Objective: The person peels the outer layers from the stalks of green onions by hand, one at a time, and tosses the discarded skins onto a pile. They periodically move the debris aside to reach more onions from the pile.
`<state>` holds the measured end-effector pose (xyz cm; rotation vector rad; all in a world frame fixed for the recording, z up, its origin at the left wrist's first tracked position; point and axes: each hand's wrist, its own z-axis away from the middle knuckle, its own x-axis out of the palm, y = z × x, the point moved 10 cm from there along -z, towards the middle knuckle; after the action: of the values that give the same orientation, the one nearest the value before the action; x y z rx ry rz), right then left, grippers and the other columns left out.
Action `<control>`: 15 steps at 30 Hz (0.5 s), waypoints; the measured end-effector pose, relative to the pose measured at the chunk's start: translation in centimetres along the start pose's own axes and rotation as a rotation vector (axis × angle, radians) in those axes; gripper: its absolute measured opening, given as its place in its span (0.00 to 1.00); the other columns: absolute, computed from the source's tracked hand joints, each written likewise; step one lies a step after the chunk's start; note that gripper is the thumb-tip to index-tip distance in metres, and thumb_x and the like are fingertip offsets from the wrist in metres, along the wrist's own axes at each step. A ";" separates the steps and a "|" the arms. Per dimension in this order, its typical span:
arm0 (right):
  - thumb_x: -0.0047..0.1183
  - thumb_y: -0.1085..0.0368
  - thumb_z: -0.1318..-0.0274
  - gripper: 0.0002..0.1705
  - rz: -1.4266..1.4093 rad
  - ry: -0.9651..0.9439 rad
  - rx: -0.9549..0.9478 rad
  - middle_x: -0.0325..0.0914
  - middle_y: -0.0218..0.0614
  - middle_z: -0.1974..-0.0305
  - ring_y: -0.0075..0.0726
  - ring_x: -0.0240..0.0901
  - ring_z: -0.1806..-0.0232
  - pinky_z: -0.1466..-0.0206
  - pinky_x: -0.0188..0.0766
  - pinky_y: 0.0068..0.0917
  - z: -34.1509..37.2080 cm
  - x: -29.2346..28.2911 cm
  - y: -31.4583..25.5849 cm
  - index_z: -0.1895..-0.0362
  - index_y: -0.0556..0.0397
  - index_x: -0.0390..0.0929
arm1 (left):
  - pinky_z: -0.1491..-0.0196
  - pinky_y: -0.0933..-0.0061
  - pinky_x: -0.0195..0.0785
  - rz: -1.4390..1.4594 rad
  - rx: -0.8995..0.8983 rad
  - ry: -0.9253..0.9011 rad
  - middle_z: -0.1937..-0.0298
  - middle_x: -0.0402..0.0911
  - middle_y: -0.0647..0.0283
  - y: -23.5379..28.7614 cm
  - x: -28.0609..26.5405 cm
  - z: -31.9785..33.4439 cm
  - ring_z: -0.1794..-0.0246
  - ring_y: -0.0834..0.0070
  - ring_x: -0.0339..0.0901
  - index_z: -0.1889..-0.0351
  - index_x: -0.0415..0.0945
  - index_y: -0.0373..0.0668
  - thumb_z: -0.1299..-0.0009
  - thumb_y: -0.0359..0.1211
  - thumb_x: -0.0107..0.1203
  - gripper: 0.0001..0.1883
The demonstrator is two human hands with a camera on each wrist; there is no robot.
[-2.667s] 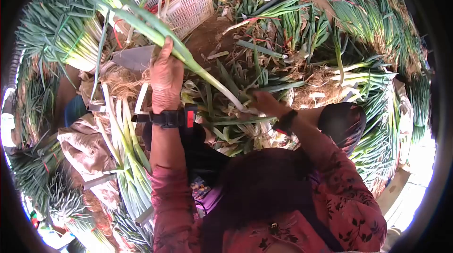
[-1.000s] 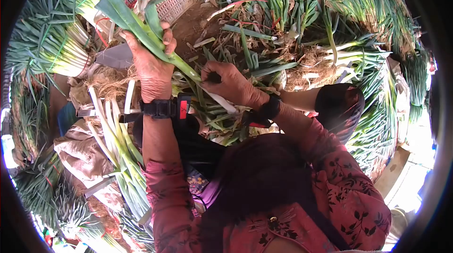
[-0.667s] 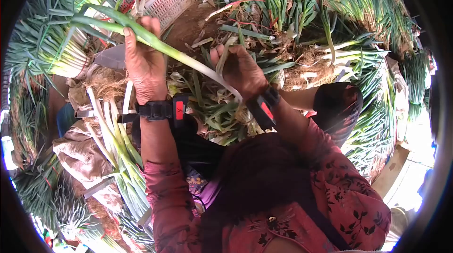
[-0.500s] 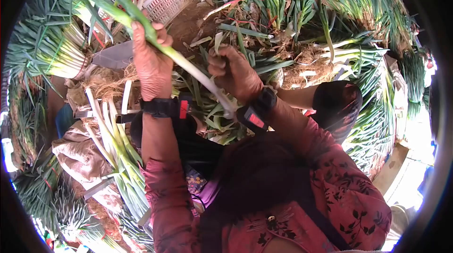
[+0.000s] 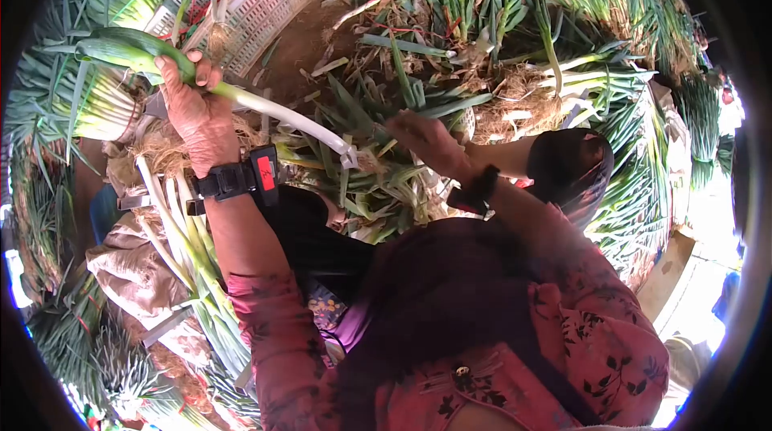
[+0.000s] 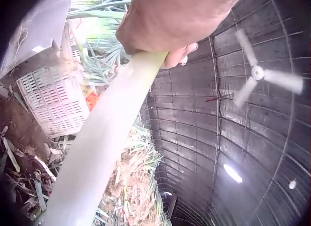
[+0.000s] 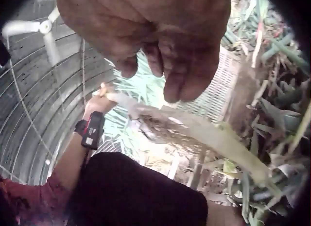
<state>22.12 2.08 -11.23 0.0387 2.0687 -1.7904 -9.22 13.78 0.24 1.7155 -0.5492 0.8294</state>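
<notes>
our left hand [image 5: 195,113] grips the green onion [image 5: 281,115] by its leaves [image 5: 129,49], likely leaving the roots [image 5: 368,161] reachable; our right hand [image 5: 430,141], loose, is beside them.

In the head view, a crate [image 5: 269,13] stands at the upper left of the frame, with a bundle of spring onions [image 5: 104,109] below and left of it. The held spring onion [image 5: 285,115] runs from the upper left to the middle, its root end above leaf scraps [image 5: 390,194]. At the lower left, a sack [image 5: 133,266] lies left of the loose stalks [image 5: 201,270]. A heap of spring onions [image 5: 635,174] lies right of the knee [image 5: 567,174], with another pile [image 5: 603,5] at the upper right
</notes>
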 end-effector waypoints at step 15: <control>0.49 0.62 0.38 0.10 -0.504 -0.417 0.370 0.72 0.27 0.76 0.18 0.64 0.81 0.79 0.61 0.23 0.0 10.9 -4.5 0.62 0.56 0.73 | 0.78 0.79 0.52 -0.353 0.039 0.070 0.71 0.72 0.65 -2.6 1.8 -0.3 0.79 0.81 0.60 0.52 0.67 0.44 0.25 0.33 0.47 0.08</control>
<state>10.82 -1.31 -10.40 -0.7446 1.5150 -2.2138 -6.21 14.91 0.02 1.7458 -0.1740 0.6456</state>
